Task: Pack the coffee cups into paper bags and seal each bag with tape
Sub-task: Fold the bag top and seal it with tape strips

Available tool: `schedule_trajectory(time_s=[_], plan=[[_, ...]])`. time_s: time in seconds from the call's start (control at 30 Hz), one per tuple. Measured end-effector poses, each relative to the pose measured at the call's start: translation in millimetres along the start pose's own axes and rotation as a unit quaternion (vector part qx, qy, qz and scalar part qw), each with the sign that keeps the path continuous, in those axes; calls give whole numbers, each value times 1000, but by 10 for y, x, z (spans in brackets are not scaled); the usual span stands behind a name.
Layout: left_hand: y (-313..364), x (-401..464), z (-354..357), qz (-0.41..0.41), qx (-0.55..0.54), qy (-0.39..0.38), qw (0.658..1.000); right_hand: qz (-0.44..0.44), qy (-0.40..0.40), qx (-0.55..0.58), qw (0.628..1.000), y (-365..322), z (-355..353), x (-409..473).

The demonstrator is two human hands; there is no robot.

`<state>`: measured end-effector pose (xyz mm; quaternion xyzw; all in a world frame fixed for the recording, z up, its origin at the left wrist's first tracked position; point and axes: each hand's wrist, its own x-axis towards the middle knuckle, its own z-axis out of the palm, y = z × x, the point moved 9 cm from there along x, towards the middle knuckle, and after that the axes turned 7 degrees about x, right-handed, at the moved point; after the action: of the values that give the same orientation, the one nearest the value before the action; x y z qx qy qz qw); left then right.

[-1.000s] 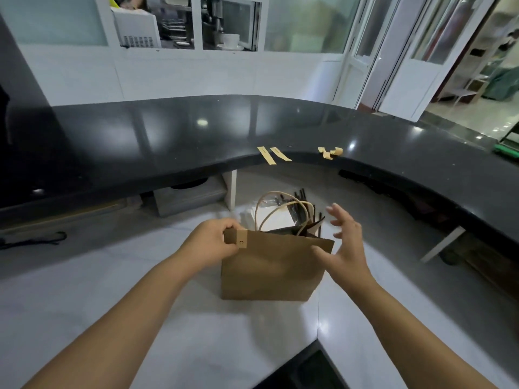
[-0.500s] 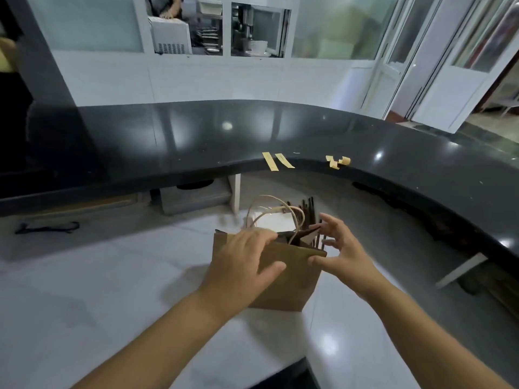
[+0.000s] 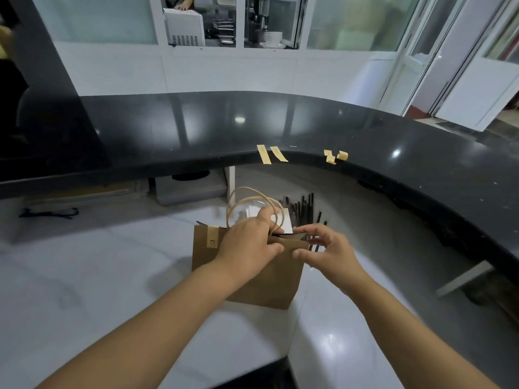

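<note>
Paper bag (image 3: 261,279) stands upright on the white surface (image 3: 98,276). Left hand (image 3: 247,248) curls over its top edge, fingers (image 3: 266,217) gripping the rim by the handles (image 3: 247,200); right hand (image 3: 325,252) pinches the rim's right corner.

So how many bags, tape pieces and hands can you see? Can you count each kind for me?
Paper bag: 1
Tape strip on the bag: 1
Flat tape strips on the counter edge: 2
Crumpled tape pieces: 2
Hands, left hand and right hand: 2
Total: 8
</note>
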<state>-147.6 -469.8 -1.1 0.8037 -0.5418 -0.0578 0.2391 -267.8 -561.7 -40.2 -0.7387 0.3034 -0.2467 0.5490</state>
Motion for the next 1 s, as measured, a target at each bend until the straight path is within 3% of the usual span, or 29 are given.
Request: schedule_trajectory(time_s=[0.5, 0.77, 0.83, 1.0], plan=[[-1, 39, 37, 4, -21, -39, 999, -46, -20, 2, 999, -89, 2, 70], [-11, 98, 62, 22, -6, -35, 999, -23, -87, -90, 992, -212, -72, 219], [-20, 108, 74, 23, -9, -38, 999, -38, -49, -111, 992, -360, -250, 365], [-41, 167, 88, 11, -19, -50, 998, -54, 164, -227, 959, -602, -894, 853]])
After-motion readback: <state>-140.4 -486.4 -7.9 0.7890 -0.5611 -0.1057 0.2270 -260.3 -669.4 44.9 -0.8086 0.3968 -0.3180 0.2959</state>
